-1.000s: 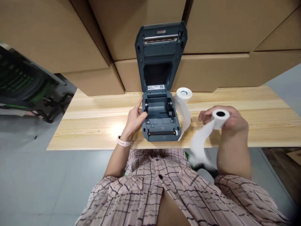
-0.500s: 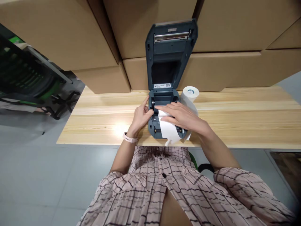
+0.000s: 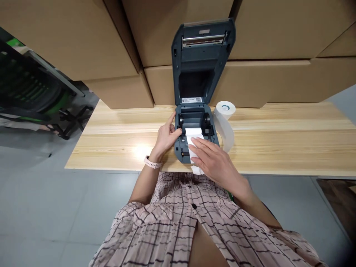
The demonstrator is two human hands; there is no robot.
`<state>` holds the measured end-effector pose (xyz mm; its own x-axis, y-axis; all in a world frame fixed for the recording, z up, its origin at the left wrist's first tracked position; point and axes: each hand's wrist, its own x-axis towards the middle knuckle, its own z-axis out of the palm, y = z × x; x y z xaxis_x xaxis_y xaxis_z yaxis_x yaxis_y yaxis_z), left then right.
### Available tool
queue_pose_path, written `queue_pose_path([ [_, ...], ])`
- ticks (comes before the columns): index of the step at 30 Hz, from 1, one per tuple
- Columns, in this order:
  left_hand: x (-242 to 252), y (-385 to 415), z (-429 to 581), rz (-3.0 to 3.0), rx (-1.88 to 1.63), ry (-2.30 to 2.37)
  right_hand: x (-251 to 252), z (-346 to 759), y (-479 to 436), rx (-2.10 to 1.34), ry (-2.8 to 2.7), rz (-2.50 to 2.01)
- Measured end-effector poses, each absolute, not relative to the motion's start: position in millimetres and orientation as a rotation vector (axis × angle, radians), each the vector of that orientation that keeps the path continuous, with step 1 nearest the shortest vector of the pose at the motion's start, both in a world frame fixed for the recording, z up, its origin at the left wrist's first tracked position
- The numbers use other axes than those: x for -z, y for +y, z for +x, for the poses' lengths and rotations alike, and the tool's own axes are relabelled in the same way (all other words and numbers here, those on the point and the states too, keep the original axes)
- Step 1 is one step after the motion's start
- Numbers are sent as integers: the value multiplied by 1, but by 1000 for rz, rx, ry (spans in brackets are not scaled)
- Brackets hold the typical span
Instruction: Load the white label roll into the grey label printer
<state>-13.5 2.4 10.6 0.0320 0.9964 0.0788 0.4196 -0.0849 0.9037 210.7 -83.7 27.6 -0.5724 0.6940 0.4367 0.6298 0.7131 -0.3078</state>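
A dark grey label printer (image 3: pixel 179 148) stands on the table with its lid (image 3: pixel 191 59) raised. Inside it lies a small white paper roll (image 3: pixel 194 131), whose strip (image 3: pixel 194 142) runs forward over the printer's front edge. My left hand (image 3: pixel 166 136) grips the printer's left side, index finger along the outside and thumb on the inner rim. Flat on the paper strip rests my right hand (image 3: pixel 210 157), its fingers stretched out and covering the front right of the printer. Beside the printer, a larger white roll (image 3: pixel 226 108) has a loose strip (image 3: pixel 226 131) trailing toward me.
Large cardboard boxes (image 3: pixel 278 81) form a wall behind the wooden table (image 3: pixel 278 141). At the far left are a dark chair (image 3: pixel 30 85) and part of another person (image 3: pixel 22 124). The table's front edge runs close to my body.
My right hand has slid from the small roll toward me along its strip, uncovering the roll and the right-hand holder. The strip now lies flatter. My left hand has stayed in place.
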Motion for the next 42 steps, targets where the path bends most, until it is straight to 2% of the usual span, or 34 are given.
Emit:
queue_pose_path([
  [22,1,4,-19,1603,-1009,1430,-36,202,-106,112,-2385,-939],
  [27,-10,-10,-16,2001,-1108,1598,-48,216,-115,-23,-2495,-832],
  [30,-21,-36,-4,2451,-1045,1319,-60,232,-106,-151,-2543,-746],
  [34,-24,-78,10,2710,-661,1054,-89,257,-59,-496,-2301,-602],
  [37,-20,-102,12,2764,-682,1024,-109,263,16,-293,-1580,-800],
  [40,-15,-117,11,2783,-761,977,-121,254,110,-337,-1496,-892],
  [42,-13,-121,10,2775,-795,964,-124,241,162,-300,-1688,-888],
])
